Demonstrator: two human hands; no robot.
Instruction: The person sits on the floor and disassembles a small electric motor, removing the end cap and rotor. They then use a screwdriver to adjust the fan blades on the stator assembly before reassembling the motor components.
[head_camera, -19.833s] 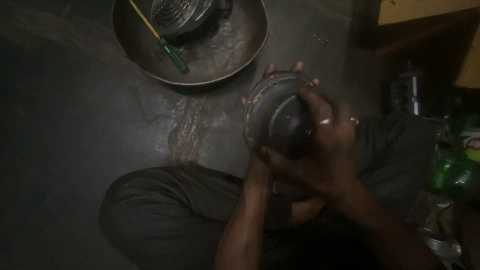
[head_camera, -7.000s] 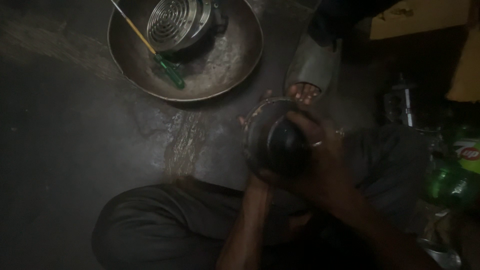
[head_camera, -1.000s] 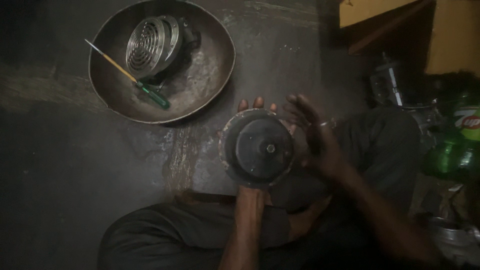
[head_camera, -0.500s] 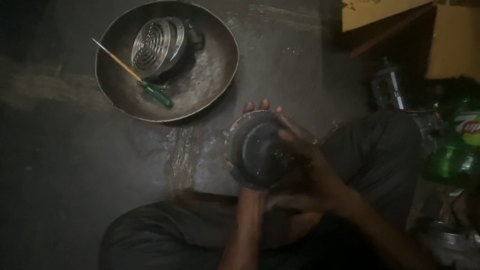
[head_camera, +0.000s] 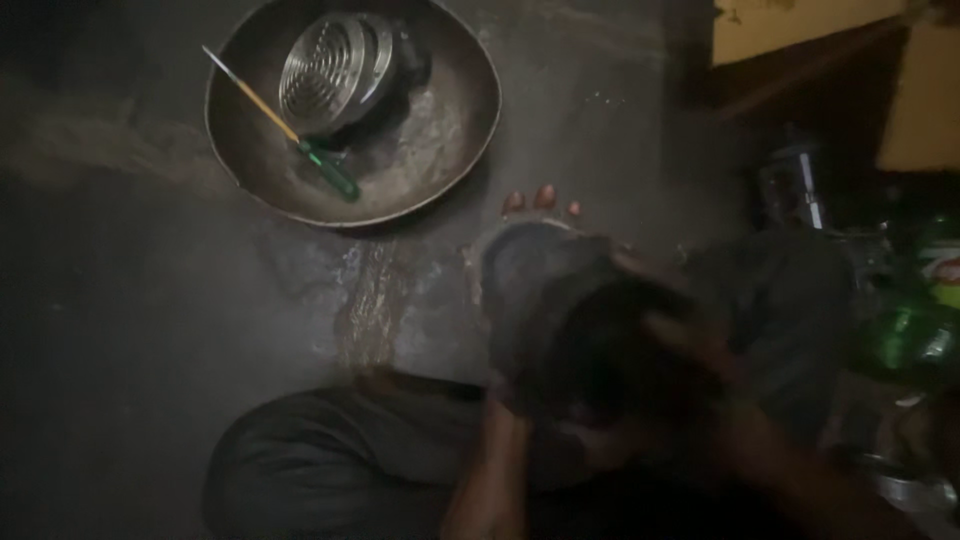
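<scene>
I see a dark, dull floor (head_camera: 130, 330), scuffed and stained. A wet, shiny streak (head_camera: 370, 300) runs down its middle, from just below the pan toward my knee. A wide metal pan (head_camera: 440, 160) sits directly on the floor near the far edge of my view. To the right, the floor is crowded: a green bottle (head_camera: 915, 340) lies near the right edge, with a dark metal object (head_camera: 795, 190) just beyond it; I cannot tell what that is. My folded leg (head_camera: 330, 470) rests on the floor at the near edge. Toes (head_camera: 540, 200) touch the floor just right of the pan.
</scene>
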